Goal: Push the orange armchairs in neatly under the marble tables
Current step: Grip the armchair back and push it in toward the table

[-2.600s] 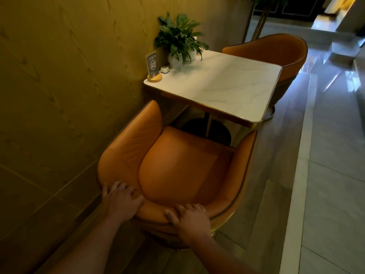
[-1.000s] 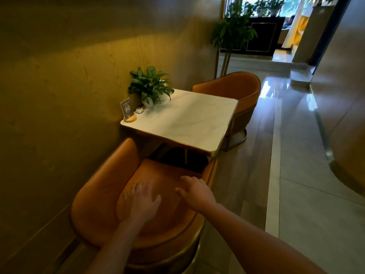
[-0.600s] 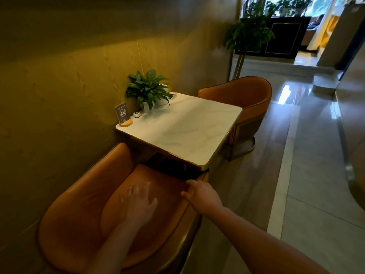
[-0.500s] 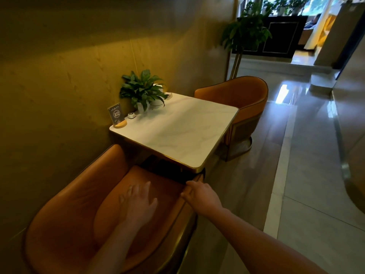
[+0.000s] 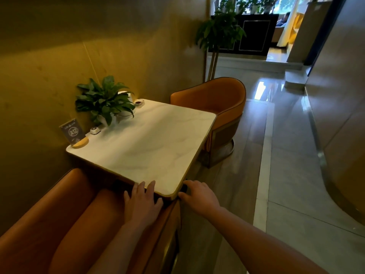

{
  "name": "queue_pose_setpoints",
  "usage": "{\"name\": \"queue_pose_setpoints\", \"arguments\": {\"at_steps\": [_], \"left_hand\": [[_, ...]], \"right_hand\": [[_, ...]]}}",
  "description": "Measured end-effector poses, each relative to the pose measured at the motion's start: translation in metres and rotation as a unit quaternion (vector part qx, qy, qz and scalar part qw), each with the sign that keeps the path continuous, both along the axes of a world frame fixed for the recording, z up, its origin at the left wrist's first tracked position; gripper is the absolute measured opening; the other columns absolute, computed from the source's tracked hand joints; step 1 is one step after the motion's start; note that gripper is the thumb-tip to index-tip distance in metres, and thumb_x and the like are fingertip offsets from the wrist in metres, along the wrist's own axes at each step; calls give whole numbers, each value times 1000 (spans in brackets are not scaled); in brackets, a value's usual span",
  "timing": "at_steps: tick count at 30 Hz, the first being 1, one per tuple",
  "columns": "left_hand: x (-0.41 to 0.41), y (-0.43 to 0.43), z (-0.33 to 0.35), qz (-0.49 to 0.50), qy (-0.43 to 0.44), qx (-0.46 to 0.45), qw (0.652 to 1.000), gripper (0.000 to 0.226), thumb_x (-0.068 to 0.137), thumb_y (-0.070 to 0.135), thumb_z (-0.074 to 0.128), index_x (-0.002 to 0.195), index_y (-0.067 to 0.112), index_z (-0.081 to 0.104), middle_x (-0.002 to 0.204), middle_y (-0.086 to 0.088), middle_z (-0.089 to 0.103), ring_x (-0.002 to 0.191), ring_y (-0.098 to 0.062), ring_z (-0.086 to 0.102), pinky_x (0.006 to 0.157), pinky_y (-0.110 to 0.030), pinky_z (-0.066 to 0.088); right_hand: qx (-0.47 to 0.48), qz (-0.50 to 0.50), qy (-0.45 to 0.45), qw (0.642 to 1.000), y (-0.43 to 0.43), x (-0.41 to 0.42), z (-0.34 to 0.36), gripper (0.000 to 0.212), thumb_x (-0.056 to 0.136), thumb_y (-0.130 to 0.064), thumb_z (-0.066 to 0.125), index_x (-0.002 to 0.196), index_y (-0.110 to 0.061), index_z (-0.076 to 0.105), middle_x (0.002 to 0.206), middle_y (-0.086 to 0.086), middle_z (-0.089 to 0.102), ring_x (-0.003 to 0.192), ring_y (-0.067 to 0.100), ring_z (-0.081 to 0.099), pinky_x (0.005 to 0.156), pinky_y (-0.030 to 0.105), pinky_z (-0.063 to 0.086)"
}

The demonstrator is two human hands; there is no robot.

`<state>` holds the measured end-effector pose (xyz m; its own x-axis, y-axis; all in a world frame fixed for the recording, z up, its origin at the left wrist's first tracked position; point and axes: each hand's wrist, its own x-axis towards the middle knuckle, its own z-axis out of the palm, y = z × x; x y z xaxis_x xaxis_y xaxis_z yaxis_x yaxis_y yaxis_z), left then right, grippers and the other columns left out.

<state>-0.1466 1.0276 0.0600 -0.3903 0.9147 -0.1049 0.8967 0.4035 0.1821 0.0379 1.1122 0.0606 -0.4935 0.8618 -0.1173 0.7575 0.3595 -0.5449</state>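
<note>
The near orange armchair (image 5: 65, 224) fills the frame from 6 to 8 o'clock, its seat front tucked beneath the near edge of the marble table (image 5: 142, 143), which sits at the centre. The left hand (image 5: 142, 202) lies palm down with fingers spread over the front of the seat, the fingertips reaching the table's near rim and seeming to touch it, though the dim light makes that contact hard to confirm. The right hand (image 5: 198, 195) is at about 5 o'clock of the table, just off its near right corner, above the chair's right arm; its fingers are loosely extended and grip nothing that can be seen, and whether the palm rests on the arm is unclear. Both forearms run in from the lower edge. The far orange armchair (image 5: 213, 107) stands at 1 o'clock, its back to the aisle and its seat drawn close under the far side of the table. Along the wall side of the table, at 10 to 11 o'clock, sit a potted plant (image 5: 104, 101), a small white call button (image 5: 95, 130) and a number sign (image 5: 73, 133) marked A12 on a round wooden base. A tall leafy tree (image 5: 219, 32) rises at 12 o'clock behind the far chair.
</note>
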Motion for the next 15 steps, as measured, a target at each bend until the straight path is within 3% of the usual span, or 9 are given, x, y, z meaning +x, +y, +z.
{"name": "queue_pose_setpoints", "arguments": {"at_steps": [15], "left_hand": [[24, 198, 13, -51, 11, -20, 998, 66, 100, 56, 32, 157, 30, 11, 165, -5, 13, 153, -26, 3, 121, -55, 6]], "right_hand": [[-14, -40, 17, 999, 194, 31, 20, 49, 96, -48, 53, 140, -28, 44, 135, 0, 54, 128, 19, 46, 99, 38, 46]]}}
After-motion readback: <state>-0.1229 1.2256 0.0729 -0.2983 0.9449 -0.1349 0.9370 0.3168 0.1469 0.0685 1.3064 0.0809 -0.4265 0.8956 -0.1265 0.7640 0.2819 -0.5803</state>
